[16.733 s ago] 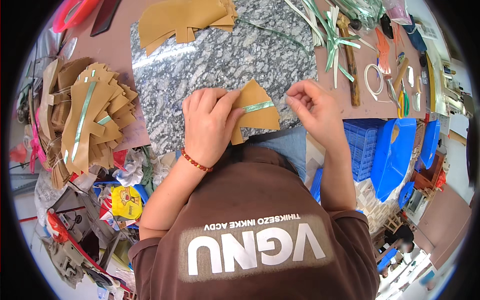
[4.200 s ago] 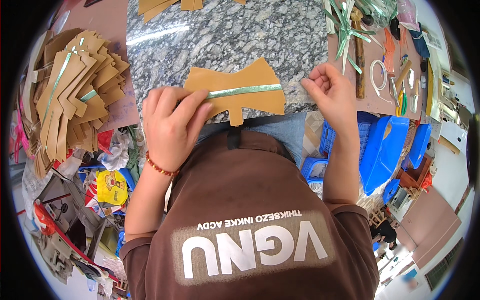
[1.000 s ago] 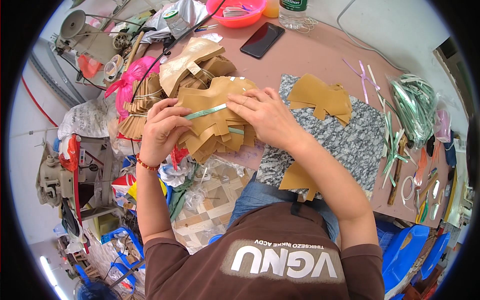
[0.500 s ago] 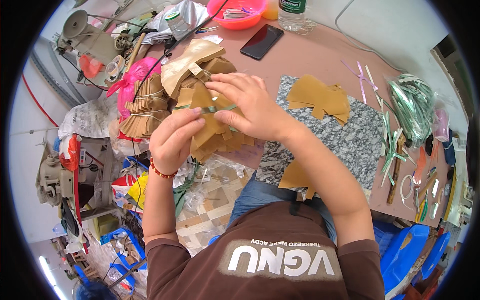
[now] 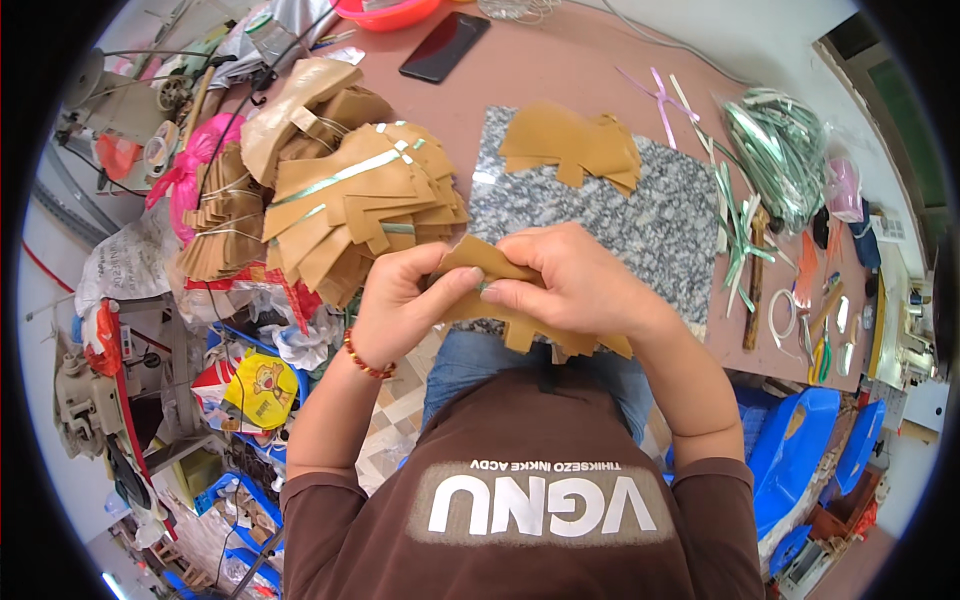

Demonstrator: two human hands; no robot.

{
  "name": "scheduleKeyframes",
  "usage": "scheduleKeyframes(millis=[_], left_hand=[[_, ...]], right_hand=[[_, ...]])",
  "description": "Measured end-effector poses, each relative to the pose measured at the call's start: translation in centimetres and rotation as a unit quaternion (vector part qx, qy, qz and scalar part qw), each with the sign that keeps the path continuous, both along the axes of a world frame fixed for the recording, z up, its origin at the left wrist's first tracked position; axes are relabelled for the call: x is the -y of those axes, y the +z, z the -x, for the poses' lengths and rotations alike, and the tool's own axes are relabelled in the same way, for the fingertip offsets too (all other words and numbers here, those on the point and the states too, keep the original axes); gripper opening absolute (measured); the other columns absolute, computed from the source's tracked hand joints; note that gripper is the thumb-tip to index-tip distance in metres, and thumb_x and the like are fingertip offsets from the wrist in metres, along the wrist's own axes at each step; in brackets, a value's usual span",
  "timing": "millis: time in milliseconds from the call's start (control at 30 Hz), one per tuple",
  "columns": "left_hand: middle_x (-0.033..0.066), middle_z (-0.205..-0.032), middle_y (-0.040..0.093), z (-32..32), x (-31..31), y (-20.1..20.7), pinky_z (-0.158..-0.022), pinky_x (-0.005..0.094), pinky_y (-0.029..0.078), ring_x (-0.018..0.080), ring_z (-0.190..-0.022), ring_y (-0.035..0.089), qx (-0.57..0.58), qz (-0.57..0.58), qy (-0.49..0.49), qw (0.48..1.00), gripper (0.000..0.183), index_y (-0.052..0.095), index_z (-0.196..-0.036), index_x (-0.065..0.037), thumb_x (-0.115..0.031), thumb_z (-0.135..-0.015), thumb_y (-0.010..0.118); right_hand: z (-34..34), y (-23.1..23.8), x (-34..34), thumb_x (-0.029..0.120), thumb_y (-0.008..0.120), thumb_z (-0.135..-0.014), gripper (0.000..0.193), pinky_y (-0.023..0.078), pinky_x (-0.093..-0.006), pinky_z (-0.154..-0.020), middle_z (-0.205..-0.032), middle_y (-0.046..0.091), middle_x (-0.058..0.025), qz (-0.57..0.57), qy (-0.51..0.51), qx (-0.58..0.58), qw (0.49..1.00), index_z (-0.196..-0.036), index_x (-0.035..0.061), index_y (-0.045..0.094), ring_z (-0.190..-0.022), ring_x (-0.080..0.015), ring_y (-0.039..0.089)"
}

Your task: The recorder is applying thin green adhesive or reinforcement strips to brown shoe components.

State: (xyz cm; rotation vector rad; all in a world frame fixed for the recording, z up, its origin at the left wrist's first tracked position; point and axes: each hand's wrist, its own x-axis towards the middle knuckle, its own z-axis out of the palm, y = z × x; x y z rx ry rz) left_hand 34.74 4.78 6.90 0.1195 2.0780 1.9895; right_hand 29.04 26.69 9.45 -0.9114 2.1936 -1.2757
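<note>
Both my hands pinch a tan-brown cut piece (image 5: 488,256), leather-like, at the near edge of a speckled grey stone slab (image 5: 660,240). My left hand (image 5: 412,292) grips its left side, thumb on top. On the right side, my right hand (image 5: 575,278) closes on it, its thumb tip almost touching the left one. A speck of green shows between the thumbs. Just below the hands lie more brown pieces (image 5: 560,335), partly covered. To the left, a fanned pile of brown pieces (image 5: 345,215) carries shiny green strips (image 5: 350,178).
A small stack of brown pieces (image 5: 575,150) lies on the slab's far part. Bundled green strips (image 5: 775,155), a wooden stick (image 5: 755,285) and scissors (image 5: 822,350) are at the right. A black phone (image 5: 445,47) lies at the back. String-tied brown bundles (image 5: 222,210) stand far left.
My hands have left the pile at the left and come back to the slab's near edge, where they now hold a brown piece. The pile with green strips lies released. The view has shifted.
</note>
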Motion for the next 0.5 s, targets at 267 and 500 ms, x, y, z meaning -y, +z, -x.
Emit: scheduleKeyframes(millis=[267,500], left_hand=[[0.0015,-0.083,0.071,0.0,-3.8,-2.0,-0.063,0.0219,0.05,0.0031,-0.074,0.061,-0.051,0.031,0.001,0.998,0.014,0.07,-0.101,0.001,-0.011,-0.095,0.068],[0.0073,-0.103,0.07,-0.2,-5.6,-3.8,-0.082,0.022,0.051,0.0072,-0.09,0.065,0.074,-0.14,-0.016,0.987,0.032,0.049,-0.131,0.0,-0.006,-0.1,0.056]], right_hand=[[-1.7,-0.5,-7.3,0.025,0.077,-0.082,0.026,0.042,-0.0286,-0.054,-0.062,0.059,-0.0043,-0.071,-0.101,0.151,0.981,-0.08,0.0,0.069,-0.059,-0.0097,0.053],[-3.0,-3.1,-11.8,0.008,0.078,-0.081,0.019,0.046,-0.0215,-0.061,-0.081,0.065,0.0022,0.092,-0.199,0.253,0.942,-0.096,0.0014,0.067,-0.07,-0.0044,0.058]])
